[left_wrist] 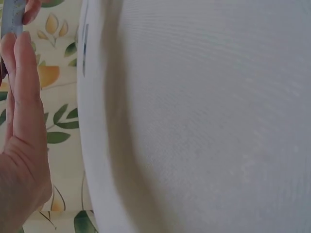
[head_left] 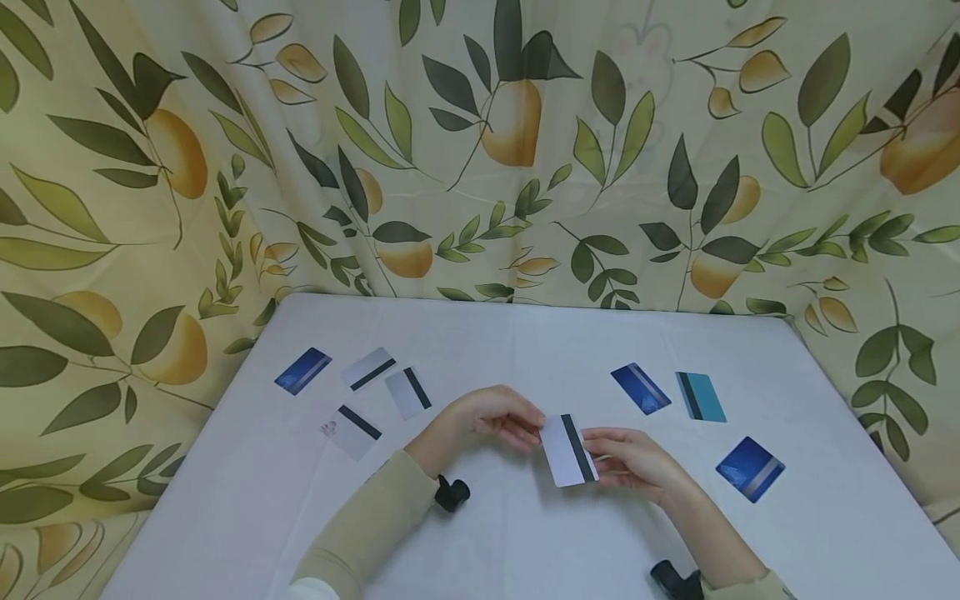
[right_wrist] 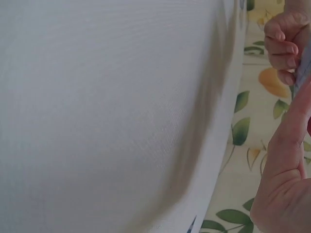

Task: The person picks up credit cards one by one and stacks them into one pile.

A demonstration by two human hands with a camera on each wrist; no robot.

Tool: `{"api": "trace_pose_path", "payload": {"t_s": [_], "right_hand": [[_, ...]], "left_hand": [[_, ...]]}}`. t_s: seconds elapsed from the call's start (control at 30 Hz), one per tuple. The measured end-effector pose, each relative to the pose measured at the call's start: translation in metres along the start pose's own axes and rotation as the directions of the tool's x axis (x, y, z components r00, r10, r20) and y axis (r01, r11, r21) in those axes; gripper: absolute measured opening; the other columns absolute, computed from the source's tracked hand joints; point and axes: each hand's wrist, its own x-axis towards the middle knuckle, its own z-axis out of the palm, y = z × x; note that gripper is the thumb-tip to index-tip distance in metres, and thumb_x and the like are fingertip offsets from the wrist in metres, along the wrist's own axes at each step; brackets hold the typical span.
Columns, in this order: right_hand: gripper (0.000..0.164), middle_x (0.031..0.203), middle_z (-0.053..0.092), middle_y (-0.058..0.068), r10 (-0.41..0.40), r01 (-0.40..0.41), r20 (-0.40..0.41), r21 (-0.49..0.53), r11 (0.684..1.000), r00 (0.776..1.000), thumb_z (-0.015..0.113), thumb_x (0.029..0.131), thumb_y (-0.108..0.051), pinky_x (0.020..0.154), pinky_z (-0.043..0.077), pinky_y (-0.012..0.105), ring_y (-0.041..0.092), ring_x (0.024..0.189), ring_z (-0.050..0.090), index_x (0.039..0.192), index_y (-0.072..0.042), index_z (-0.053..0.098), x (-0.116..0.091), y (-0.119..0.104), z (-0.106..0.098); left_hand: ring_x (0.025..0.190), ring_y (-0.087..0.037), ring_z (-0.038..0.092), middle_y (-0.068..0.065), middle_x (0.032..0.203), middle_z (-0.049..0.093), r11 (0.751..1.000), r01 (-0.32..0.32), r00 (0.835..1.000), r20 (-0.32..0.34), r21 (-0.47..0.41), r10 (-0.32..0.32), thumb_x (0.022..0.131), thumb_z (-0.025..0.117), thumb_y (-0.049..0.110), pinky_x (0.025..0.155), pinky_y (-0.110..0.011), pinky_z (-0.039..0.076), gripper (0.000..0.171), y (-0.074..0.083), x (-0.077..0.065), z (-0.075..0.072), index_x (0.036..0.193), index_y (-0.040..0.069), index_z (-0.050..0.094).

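Observation:
A white card with a dark magnetic stripe (head_left: pixel 557 454) is held above the middle of the table, stripe side toward the head camera. My left hand (head_left: pixel 501 415) pinches it at its upper left corner, the other fingers loosely bent below. From the opposite side my right hand (head_left: pixel 636 460) holds the card's right edge between thumb and fingers. In the left wrist view, the card (left_wrist: pixel 12 17) shows only partly at the top left corner, at the fingertips. The right wrist view catches a sliver of the card (right_wrist: pixel 304 63) between both hands.
On the table's left lie a blue card (head_left: pixel 303 371) and pale striped cards (head_left: pixel 366 365), (head_left: pixel 405 396), (head_left: pixel 347 433). To the right are two blue cards (head_left: pixel 640 388), (head_left: pixel 750 469) and a teal card (head_left: pixel 705 397). A fruit-patterned curtain (head_left: pixel 465 208) hangs behind the white table (head_left: pixel 510 350).

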Motion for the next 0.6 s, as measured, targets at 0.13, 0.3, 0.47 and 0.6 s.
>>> {"api": "trace_pose_path", "payload": {"t_s": [0.13,0.3,0.47,0.6], "right_hand": [[0.042,0.087,0.066,0.005,0.002,-0.001,0.041,-0.003,1.0,0.999,0.064,0.086,-0.023,0.06,0.055,0.024,0.015,0.069,0.06,0.12,0.002,0.056,0.0002,-0.0001,0.0006],[0.041,0.086,0.065,0.004,0.004,-0.004,0.06,0.001,1.0,0.998,0.064,0.086,-0.024,0.06,0.055,0.024,0.014,0.068,0.059,0.118,0.0,0.058,0.0006,0.0001,-0.0003],[0.046,0.097,0.063,0.006,-0.006,0.003,0.042,0.073,0.997,0.999,0.059,0.089,-0.03,0.065,0.055,0.024,0.014,0.076,0.062,0.125,-0.001,0.053,0.0022,-0.0007,-0.0031],[0.042,0.105,0.06,0.005,-0.022,0.029,-0.03,0.242,0.97,0.999,0.052,0.093,-0.032,0.076,0.054,0.026,0.014,0.085,0.065,0.128,-0.008,0.051,0.0029,-0.0036,-0.0063]], "left_hand": [[0.062,-0.02,0.066,-0.014,0.074,0.066,0.999,0.018,1.0,-0.01,0.031,-0.017,0.082,0.063,0.001,0.068,-0.04,0.056,0.015,-0.002,-0.0011,0.0,0.094,-0.007,0.065],[0.06,-0.019,0.066,-0.014,0.072,0.066,0.998,0.024,0.999,-0.029,0.055,-0.022,0.082,0.064,0.002,0.065,-0.037,0.056,0.014,-0.0045,0.0003,-0.0002,0.093,-0.007,0.066],[0.059,-0.018,0.065,-0.012,0.069,0.066,1.0,-0.01,0.997,-0.081,0.004,0.01,0.082,0.063,0.001,0.065,-0.036,0.056,0.011,-0.0063,-0.0001,-0.0015,0.09,-0.006,0.065],[0.061,-0.017,0.066,-0.012,0.07,0.066,0.994,-0.085,0.981,-0.181,-0.074,0.07,0.082,0.064,0.002,0.066,-0.034,0.056,0.013,-0.0078,-0.0025,-0.0018,0.092,-0.005,0.064]]}}
